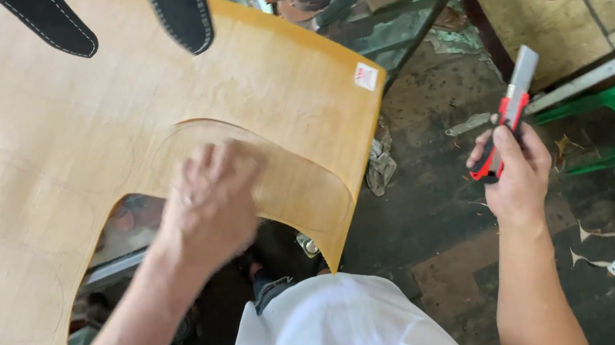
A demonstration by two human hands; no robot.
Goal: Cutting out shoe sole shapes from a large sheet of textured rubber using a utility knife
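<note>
Tan leather sheet spread over worktop, curved cut line running through near edge. Left hand pressed flat, knuckles bent, on cut flap; grip holds nothing, only pins it down. Right of sheet, clear of it, right hand closed around red-black utility knife. Knife long axis near upright in view, blade end pointing up-right, away from sheet. Risk: flap slipping under palm, so cut wanders; blade near pinning fingers.

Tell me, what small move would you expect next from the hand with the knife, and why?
Probably the right hand brings the utility knife back over to the tan leather sheet. The knife is raised off to the side, while the left hand presses a partly cut curved piece flat.
</note>
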